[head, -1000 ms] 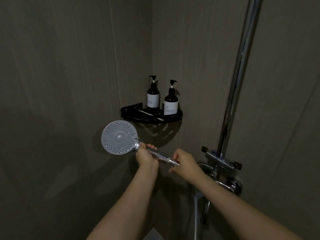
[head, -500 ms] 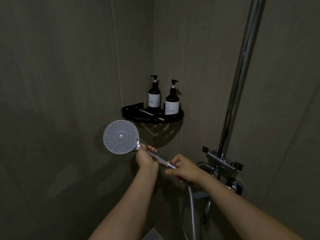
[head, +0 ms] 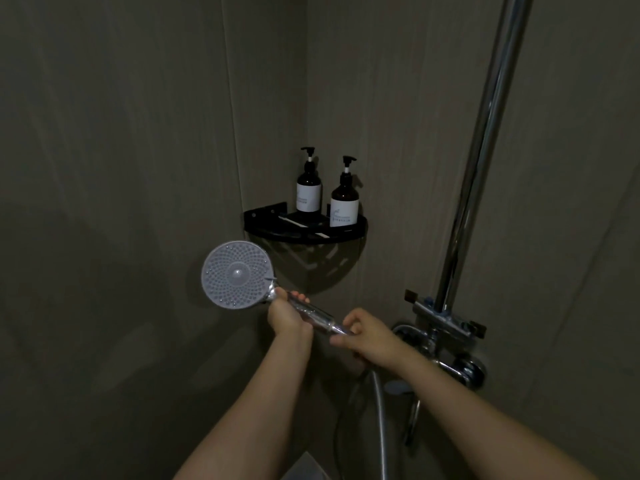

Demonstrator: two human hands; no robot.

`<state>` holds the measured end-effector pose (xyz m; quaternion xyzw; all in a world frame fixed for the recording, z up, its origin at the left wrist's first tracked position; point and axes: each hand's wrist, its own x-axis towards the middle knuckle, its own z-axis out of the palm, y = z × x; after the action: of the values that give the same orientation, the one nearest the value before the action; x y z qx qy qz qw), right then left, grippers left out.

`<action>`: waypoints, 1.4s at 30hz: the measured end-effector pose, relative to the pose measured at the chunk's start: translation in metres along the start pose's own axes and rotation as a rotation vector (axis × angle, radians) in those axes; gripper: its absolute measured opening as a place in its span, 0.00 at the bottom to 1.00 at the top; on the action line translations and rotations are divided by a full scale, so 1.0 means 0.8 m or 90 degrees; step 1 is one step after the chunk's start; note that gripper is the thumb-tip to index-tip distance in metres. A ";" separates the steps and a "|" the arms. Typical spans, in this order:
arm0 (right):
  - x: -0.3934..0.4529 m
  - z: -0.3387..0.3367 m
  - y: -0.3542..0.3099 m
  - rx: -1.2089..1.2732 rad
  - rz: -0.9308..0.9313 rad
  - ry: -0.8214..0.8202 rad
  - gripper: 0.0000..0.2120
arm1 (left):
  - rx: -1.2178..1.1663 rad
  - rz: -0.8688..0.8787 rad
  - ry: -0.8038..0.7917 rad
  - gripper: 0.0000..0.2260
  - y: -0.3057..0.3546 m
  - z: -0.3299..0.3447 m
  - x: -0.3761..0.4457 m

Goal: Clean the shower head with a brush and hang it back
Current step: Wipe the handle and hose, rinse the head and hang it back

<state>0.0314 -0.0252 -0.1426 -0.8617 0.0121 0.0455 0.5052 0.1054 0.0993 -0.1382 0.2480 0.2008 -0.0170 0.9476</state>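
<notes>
The left hand [head: 287, 315] is wrapped around the upper part of the shower head's [head: 238, 274] clear handle, just behind the round spray face; its fingers curl over the top of the handle, their tips showing on the far side. The right hand [head: 369, 337] grips the lower end of the same handle, thumb on top and fingers curled underneath, where the metal hose [head: 381, 410] joins and drops away below it. Both hands are clenched on the handle, neither relaxed.

The shower head is held in the air below and to the left of the black corner shelf [head: 304, 230], its nozzle face turned toward the camera and its handle slanting down to the right. It is off its mount, well to the left of the chrome riser pipe [head: 481, 150].

On the corner shelf stand two dark pump bottles [head: 325, 195] side by side, with a thin pale stick-like item lying in front of them. Right of the shelf and lower, the riser pipe meets the mixer valve [head: 446, 317], just beside the right wrist.
</notes>
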 end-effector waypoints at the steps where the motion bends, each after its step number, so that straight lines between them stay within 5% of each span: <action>1: -0.001 0.000 0.001 -0.125 -0.044 0.035 0.11 | 0.000 0.004 0.009 0.11 0.000 -0.002 0.003; 4: -0.005 0.009 0.006 -0.411 -0.143 0.146 0.10 | -0.014 0.005 0.020 0.11 -0.003 -0.003 0.008; 6: -0.002 0.018 0.009 -0.448 -0.165 0.188 0.11 | -0.019 -0.005 0.010 0.12 -0.007 -0.003 0.007; 8: 0.003 0.015 0.007 -0.228 -0.051 0.165 0.18 | -0.014 -0.021 -0.004 0.13 -0.008 -0.003 0.000; 10: 0.002 0.013 0.003 0.133 0.112 0.038 0.22 | -0.013 -0.023 -0.014 0.12 -0.008 -0.005 -0.004; 11: 0.001 0.010 0.004 0.190 0.124 -0.008 0.20 | -0.009 -0.021 -0.012 0.12 -0.007 -0.005 -0.003; 13: -0.003 0.007 0.002 0.027 0.054 -0.015 0.12 | 0.002 -0.023 -0.007 0.12 -0.006 -0.005 -0.002; 16: -0.010 0.013 0.005 -0.425 -0.076 0.100 0.13 | 0.004 -0.033 0.005 0.09 -0.008 -0.006 0.001; 18: -0.009 0.020 0.007 -0.452 -0.127 0.156 0.09 | 0.001 -0.032 0.001 0.10 -0.009 -0.004 0.001; 19: -0.008 0.017 0.010 -0.363 -0.104 0.130 0.08 | 0.003 -0.030 -0.001 0.11 -0.010 -0.004 0.002; 22: -0.003 0.006 0.004 0.237 0.189 -0.137 0.21 | 0.027 -0.031 -0.020 0.13 -0.012 -0.004 -0.005; 24: -0.002 0.005 0.009 0.403 0.232 -0.174 0.25 | 0.032 -0.032 -0.038 0.13 -0.013 -0.001 -0.007; 26: -0.001 0.010 0.012 0.286 0.126 -0.099 0.20 | 0.028 -0.028 -0.056 0.14 -0.010 0.003 -0.006; 31: -0.006 0.018 0.010 -0.436 -0.113 0.145 0.13 | 0.022 -0.018 -0.035 0.13 -0.012 0.002 0.003; 33: -0.005 0.023 0.009 -0.382 -0.111 0.149 0.14 | 0.030 -0.022 -0.030 0.13 -0.015 0.001 0.002; 37: -0.005 0.013 -0.001 0.368 0.230 -0.118 0.25 | 0.040 -0.023 -0.031 0.13 -0.014 -0.004 -0.007; 39: -0.006 0.010 0.003 0.351 0.207 -0.116 0.24 | 0.047 -0.020 -0.036 0.13 -0.011 -0.004 -0.008; 42: -0.012 0.015 -0.004 -0.058 0.043 0.006 0.15 | 0.050 -0.016 -0.027 0.12 -0.010 -0.003 -0.005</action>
<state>0.0209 -0.0133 -0.1450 -0.8830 0.0411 0.0589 0.4638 0.0999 0.0931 -0.1421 0.2818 0.1832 -0.0415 0.9409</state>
